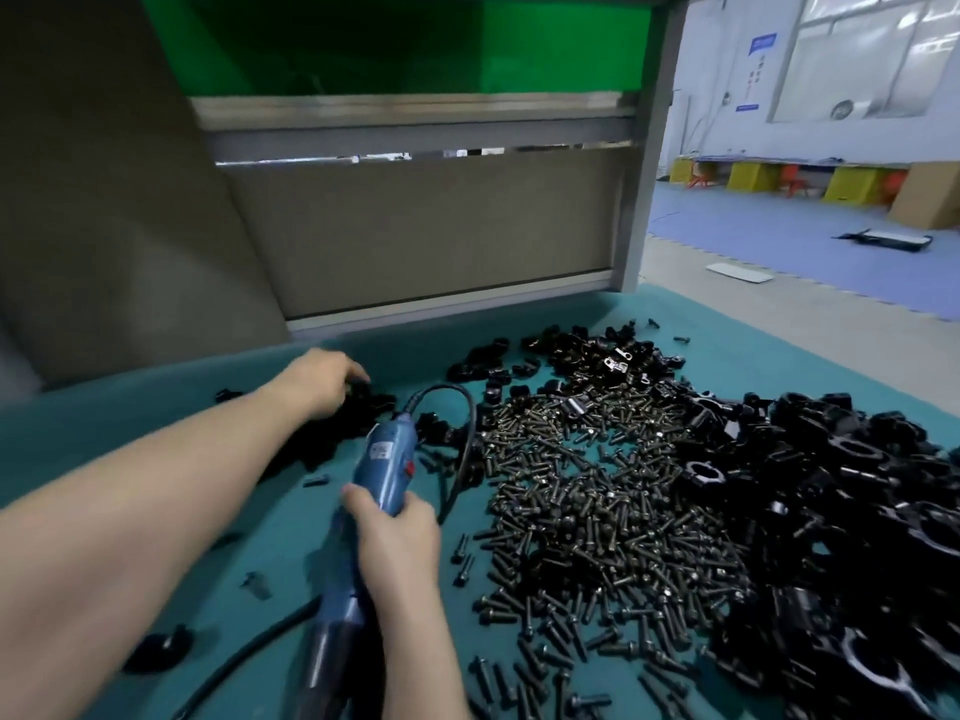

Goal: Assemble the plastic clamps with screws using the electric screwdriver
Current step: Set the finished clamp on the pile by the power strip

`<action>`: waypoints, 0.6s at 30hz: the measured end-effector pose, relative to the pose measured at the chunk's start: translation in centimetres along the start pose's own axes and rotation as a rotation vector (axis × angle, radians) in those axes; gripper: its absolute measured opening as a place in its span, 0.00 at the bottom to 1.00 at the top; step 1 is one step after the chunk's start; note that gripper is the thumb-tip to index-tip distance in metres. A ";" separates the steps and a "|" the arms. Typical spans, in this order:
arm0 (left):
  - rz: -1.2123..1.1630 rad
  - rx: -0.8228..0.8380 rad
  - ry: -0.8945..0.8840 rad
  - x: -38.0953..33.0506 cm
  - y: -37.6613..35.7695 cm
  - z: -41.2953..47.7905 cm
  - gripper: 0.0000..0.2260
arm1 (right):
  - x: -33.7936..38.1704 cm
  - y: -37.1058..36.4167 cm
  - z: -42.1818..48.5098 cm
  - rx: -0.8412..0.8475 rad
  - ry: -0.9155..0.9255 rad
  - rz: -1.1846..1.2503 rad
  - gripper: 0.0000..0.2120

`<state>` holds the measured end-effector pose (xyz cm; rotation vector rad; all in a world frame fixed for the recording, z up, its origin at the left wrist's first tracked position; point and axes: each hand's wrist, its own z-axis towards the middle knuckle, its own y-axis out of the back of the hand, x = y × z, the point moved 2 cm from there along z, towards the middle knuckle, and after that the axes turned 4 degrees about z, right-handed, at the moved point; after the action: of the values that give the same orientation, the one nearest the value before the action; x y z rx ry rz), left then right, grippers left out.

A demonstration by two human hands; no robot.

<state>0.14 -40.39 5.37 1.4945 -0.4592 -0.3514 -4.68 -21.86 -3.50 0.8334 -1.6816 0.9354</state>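
Factory assembly workshop: teal-covered desk, bulk screws at 5 o'clock, black plastic clamps at 3, electric screwdriver at 6; hall w/ blue floor mats, cardboard boxes at 2.

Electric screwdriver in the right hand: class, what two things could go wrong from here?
1. The cable loops against the screws; moving the electric screwdriver could drag and scatter them.
2. The left hand reaches among black clamps beside the tool, so the right hand swinging it might knock that hand.
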 end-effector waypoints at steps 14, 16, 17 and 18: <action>0.380 0.015 -0.133 -0.1 -5.0 -5.7 0.24 | 1.5 0.2 -1.4 -0.028 0.283 -0.421 0.32; 0.418 -0.010 -0.096 -0.5 -5.2 -5.5 0.24 | 1.4 0.3 -1.4 -0.030 0.303 -0.420 0.31; 0.427 -0.032 -0.083 -0.7 -5.2 -5.4 0.23 | 1.4 0.4 -1.4 -0.037 0.308 -0.416 0.31; 0.433 -0.062 -0.077 -0.9 -5.4 -5.3 0.22 | 1.4 0.5 -1.3 -0.041 0.305 -0.408 0.31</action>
<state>2.33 -35.61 -0.15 1.2837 -0.8085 -0.0795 -4.89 -20.64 -2.02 0.9122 -1.2056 0.7010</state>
